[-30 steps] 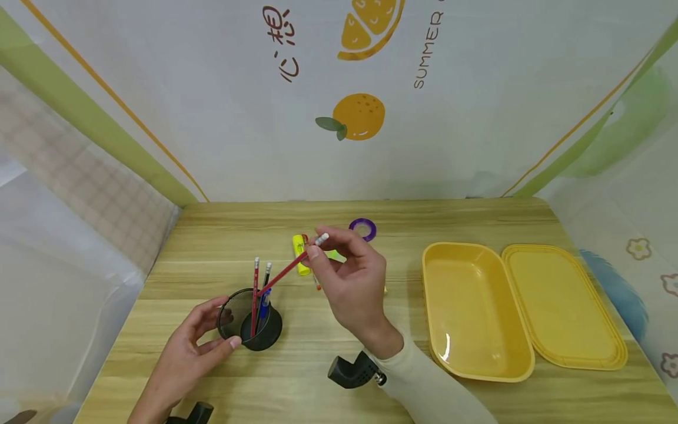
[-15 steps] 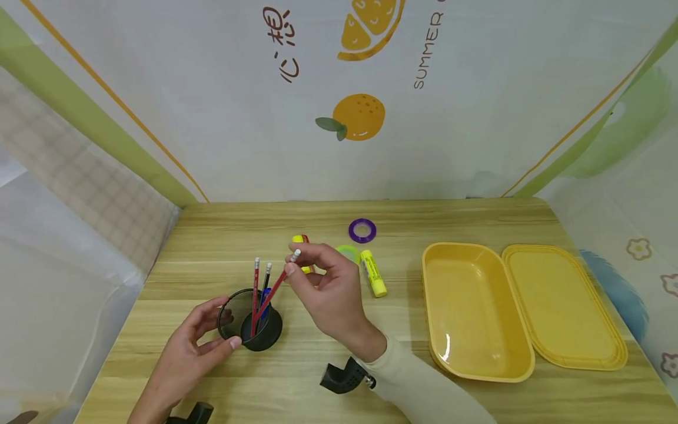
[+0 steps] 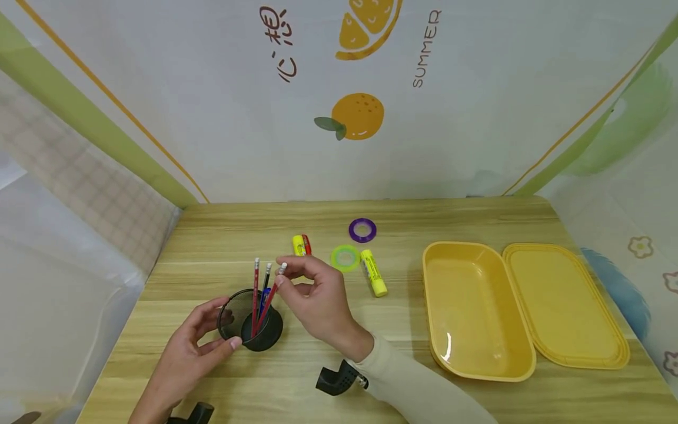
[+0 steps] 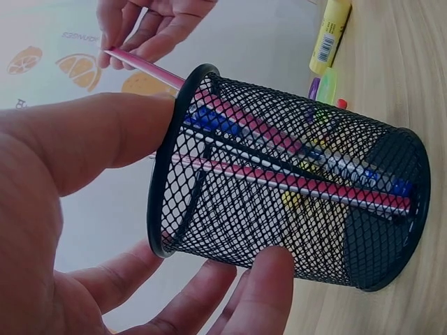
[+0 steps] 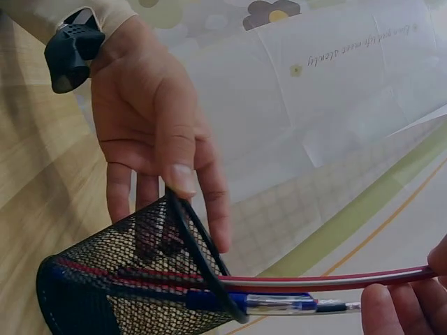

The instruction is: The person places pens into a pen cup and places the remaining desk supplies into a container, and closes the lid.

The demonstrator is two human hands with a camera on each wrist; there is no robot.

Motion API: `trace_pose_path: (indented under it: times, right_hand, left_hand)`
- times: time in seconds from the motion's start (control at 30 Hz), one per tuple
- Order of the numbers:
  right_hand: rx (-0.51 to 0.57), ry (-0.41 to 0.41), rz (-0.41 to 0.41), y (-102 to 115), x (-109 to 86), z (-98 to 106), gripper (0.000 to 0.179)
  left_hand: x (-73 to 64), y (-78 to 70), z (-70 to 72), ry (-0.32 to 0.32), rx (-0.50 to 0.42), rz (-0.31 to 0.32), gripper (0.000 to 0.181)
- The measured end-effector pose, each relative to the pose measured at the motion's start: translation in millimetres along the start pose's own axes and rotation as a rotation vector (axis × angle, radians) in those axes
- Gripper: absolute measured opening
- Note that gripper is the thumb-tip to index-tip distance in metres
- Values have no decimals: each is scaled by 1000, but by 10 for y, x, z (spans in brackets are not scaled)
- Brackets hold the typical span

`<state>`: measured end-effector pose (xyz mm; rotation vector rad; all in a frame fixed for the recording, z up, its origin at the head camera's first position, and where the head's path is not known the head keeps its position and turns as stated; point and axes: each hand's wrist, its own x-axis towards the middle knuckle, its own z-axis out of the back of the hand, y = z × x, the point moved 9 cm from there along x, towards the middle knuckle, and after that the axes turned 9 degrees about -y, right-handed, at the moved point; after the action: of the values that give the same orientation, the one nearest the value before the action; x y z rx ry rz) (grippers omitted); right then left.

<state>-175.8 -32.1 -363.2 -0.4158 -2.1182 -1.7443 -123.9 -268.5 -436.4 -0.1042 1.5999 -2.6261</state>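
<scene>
My left hand (image 3: pixel 182 347) holds a black mesh pen holder (image 3: pixel 272 334) on the wooden table, thumb at the rim and fingers round the side. Inside lean a red pencil (image 3: pixel 256 285), a black pencil (image 3: pixel 267 275) and a blue-capped pen (image 5: pixel 279 303). My right hand (image 3: pixel 320 303) pinches another red pencil (image 3: pixel 269 301) near its white eraser end. That pencil's lower part is inside the pen holder, slanting to the right; through the mesh (image 4: pixel 307 244) the left wrist view shows the pencils and pen lying together.
Behind my right hand lie a yellow glue stick (image 3: pixel 299 245) beside a red item, a green tape roll (image 3: pixel 335 259), a purple tape roll (image 3: pixel 352 231) and another yellow glue stick (image 3: pixel 374 273). At right stand a yellow box (image 3: pixel 479 318) and its lid (image 3: pixel 569 306).
My right hand has moved left and down, lowering the red pencil into the pen holder and bringing it more upright. The left hand and the pen holder have stayed in place.
</scene>
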Motion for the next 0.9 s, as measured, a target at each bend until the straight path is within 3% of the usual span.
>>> trace_pose_path:
  times: [0.57,0.9]
  right_hand:
    - [-61,12,-127,-253,-113,-41,22]
    - [-84,22,-150,-365,-157,-40,20]
  left_hand:
    - [-7,2,-1,-6,-2,4,70]
    - [-5,1,-1,-7,1,0,70]
